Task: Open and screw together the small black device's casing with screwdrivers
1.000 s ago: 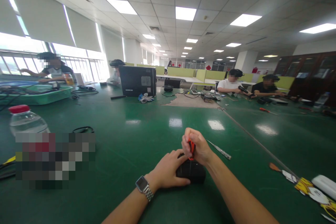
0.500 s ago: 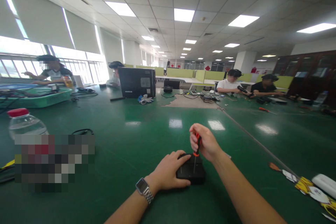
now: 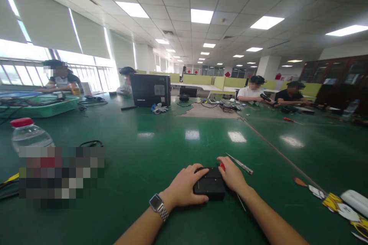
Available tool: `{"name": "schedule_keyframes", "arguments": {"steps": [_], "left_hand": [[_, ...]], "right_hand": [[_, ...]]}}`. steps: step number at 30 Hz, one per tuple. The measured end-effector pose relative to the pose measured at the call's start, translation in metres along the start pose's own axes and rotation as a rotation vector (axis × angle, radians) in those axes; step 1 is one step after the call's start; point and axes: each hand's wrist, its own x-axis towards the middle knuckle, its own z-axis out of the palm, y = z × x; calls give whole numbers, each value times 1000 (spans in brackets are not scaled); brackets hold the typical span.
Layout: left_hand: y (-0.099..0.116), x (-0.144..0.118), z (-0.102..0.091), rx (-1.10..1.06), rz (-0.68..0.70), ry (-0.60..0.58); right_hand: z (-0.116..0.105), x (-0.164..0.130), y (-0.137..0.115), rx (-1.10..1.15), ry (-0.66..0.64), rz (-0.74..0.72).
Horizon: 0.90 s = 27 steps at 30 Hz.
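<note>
A small black box (image 3: 211, 187) lies on the green tabletop in front of me. My left hand (image 3: 188, 185), wearing a watch, grips its left side, with the thumb along the near edge and the fingers over the top. Beside the box's right side is my right hand (image 3: 231, 174), closed round a screwdriver. Only a bit of the red handle (image 3: 222, 165) shows at its fingers, and the thin metal shaft (image 3: 241, 203) sticks out below the wrist. A second, slim screwdriver with a clear handle (image 3: 244, 166) lies just beyond my right hand.
A bottle with a red cap (image 3: 31, 136) stands at left, near a green basket (image 3: 57, 108) of cables. A black computer case (image 3: 151, 90) and gloves (image 3: 160, 109) are farther back. Several people sit around the table. A white object (image 3: 355, 203) lies at right.
My right hand has come down from above the box to its right side, and the screwdriver has left the box top, its shaft now pointing toward me. The left hand stays in place.
</note>
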Motion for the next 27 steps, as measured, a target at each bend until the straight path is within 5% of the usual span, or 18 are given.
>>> {"name": "schedule_keyframes", "arguments": {"steps": [6,11,15,20,27], "left_hand": [[0,-1,-1,-68,-6,6],[0,-1,1,-122,-45,44],[2,1,4,-146,-57,77],[-3,3,4,-116,-137,163],[-19,3,2,-72,-294,250]], "right_hand": [[-17,6,8,-40,82,-11],[-37,6,55,-316,138,300],[-38,5,83,-172,82,318],[-35,7,56,380,145,158],[-44,-5,5,392,-64,-85]]}}
